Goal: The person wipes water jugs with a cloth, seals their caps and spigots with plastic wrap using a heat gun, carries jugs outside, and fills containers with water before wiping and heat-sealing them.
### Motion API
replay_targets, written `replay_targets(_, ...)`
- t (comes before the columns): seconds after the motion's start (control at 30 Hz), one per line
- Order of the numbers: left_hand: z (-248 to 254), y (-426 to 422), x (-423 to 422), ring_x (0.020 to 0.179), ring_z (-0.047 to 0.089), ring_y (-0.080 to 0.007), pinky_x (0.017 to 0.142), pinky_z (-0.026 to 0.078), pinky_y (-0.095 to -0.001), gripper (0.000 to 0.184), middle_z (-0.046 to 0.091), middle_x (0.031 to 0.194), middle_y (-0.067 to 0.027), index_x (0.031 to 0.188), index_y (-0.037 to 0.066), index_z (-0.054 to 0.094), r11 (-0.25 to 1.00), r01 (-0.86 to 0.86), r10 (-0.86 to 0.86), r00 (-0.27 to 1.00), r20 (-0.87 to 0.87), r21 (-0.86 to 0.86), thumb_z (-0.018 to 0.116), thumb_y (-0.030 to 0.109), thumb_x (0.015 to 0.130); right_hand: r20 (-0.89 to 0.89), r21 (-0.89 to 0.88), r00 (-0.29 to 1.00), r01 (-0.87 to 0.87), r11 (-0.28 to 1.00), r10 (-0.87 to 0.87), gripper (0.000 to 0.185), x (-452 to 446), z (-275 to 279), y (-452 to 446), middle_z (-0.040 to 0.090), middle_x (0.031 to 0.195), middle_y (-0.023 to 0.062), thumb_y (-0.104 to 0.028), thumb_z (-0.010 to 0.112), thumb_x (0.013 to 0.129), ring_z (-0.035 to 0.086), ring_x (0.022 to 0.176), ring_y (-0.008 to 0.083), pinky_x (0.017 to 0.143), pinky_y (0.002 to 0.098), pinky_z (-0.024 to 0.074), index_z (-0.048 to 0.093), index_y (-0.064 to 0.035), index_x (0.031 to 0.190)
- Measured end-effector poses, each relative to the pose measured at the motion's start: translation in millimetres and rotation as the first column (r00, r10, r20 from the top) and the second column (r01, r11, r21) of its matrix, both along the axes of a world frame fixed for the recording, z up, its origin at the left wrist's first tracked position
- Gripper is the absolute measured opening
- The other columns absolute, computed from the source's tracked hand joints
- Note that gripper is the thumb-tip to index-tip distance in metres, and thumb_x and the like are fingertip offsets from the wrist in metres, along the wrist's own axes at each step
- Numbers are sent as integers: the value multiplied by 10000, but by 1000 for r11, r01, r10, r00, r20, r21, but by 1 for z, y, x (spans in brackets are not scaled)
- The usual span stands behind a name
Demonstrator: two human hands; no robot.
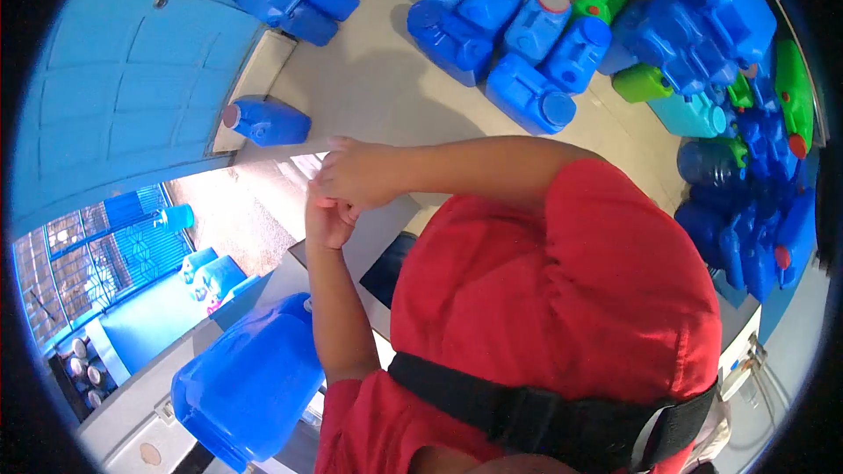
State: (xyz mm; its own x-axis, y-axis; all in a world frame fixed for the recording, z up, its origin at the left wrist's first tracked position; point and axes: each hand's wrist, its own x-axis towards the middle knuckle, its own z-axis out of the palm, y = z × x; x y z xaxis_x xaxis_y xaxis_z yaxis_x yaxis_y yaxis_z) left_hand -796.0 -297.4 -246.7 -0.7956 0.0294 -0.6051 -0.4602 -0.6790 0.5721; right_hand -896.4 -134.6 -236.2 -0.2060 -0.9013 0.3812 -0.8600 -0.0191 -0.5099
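On pale floor (386, 53) beside blue door (132, 61): clustered blue jugs (452, 48). Both arms held out from red shirt (509, 272), right hand (360, 174) laid over left hand (328, 225), touching; cannot tell whether gripping or what lies between. Beside left forearm: large blue container (250, 377), tilted.

floor (364, 70): pale beige | door (123, 79): blue, panelled | gate (145, 250): blue, barred | light: bright on outdoor ground (228, 211)

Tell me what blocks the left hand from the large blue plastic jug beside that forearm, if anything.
Nothing visible stands between the left hand and the large blue plastic jug; the right hand meets the left on the far side.
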Motion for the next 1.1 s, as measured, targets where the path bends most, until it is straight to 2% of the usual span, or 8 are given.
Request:
replay_targets(0.13,10,-12,1,760,628,-118,651,537,-250,406,646,970,-24,1168,52,578,909,220,-158,968,196,-354,673,366,928,302,325,948,-4,946,-100,257,-12,18,17,645,1180,114,-136,628,816,527,1232,317,1103,526,347,645,-105,1071)
replay_targets(0.2,30,-5,-3,742,614,-117,630,519,-256,384,635,947,-23,1164,46,583,808,342,-303,939,160,-479,699,307,907,1,-272,945,315,909,-327,301,-12,-13,17,648,1165,140,-107,621,809,578,1170,313,1032,504,414,609,-74,1108)
replay_targets(0.33,66,-5,-12,689,580,-125,622,509,-273,380,617,898,-34,1185,21,581,290,652,-688,651,321,-701,730,189,878,-226,-419,958,68,906,-177,371,-44,6,21,712,958,135,-114,655,783,685,932,318,859,480,511,617,-115,1152)
replay_targets(0.4,78,-6,-18,680,583,-130,632,517,-278,378,618,906,-42,1199,15,570,347,632,-647,696,310,-693,714,184,893,201,300,971,-190,935,133,428,-56,19,22,689,992,170,-177,652,791,674,858,339,790,439,513,582,-31,1187)
replay_targets(0.63,23,-9,-23,765,622,-153,696,554,-295,440,626,984,-65,1278,50,515,743,182,-203,978,41,-645,517,408,1024,819,237,545,-35,971,-180,485,-32,7,2,696,895,201,-318,630,854,683,783,370,733,455,523,559,-8,1221)
replay_targets(0.8,21,11,-32,823,638,-156,680,549,-272,417,631,1015,-37,1230,184,520,959,31,-26,999,20,-283,448,541,1026,254,255,881,337,906,-400,503,16,-18,-10,616,1221,251,-218,585,861,543,1206,411,942,499,453,504,-20,1315)
replay_targets(0.87,20,-14,-27,853,656,-156,617,523,-235,351,643,1026,-39,1238,185,518,879,112,-113,993,27,-463,553,448,1008,471,400,864,-29,916,-178,581,-12,22,11,498,1399,250,-131,599,820,378,1365,452,1056,540,368,481,-71,1386)
replay_targets(1.1,57,4,-30,727,613,-176,550,468,-205,493,605,921,-52,1135,75,573,942,324,-333,872,-359,-87,817,320,784,-276,-504,961,-168,847,27,530,-63,40,8,554,1288,149,-182,578,877,553,1143,333,961,422,440,467,-171,1394)
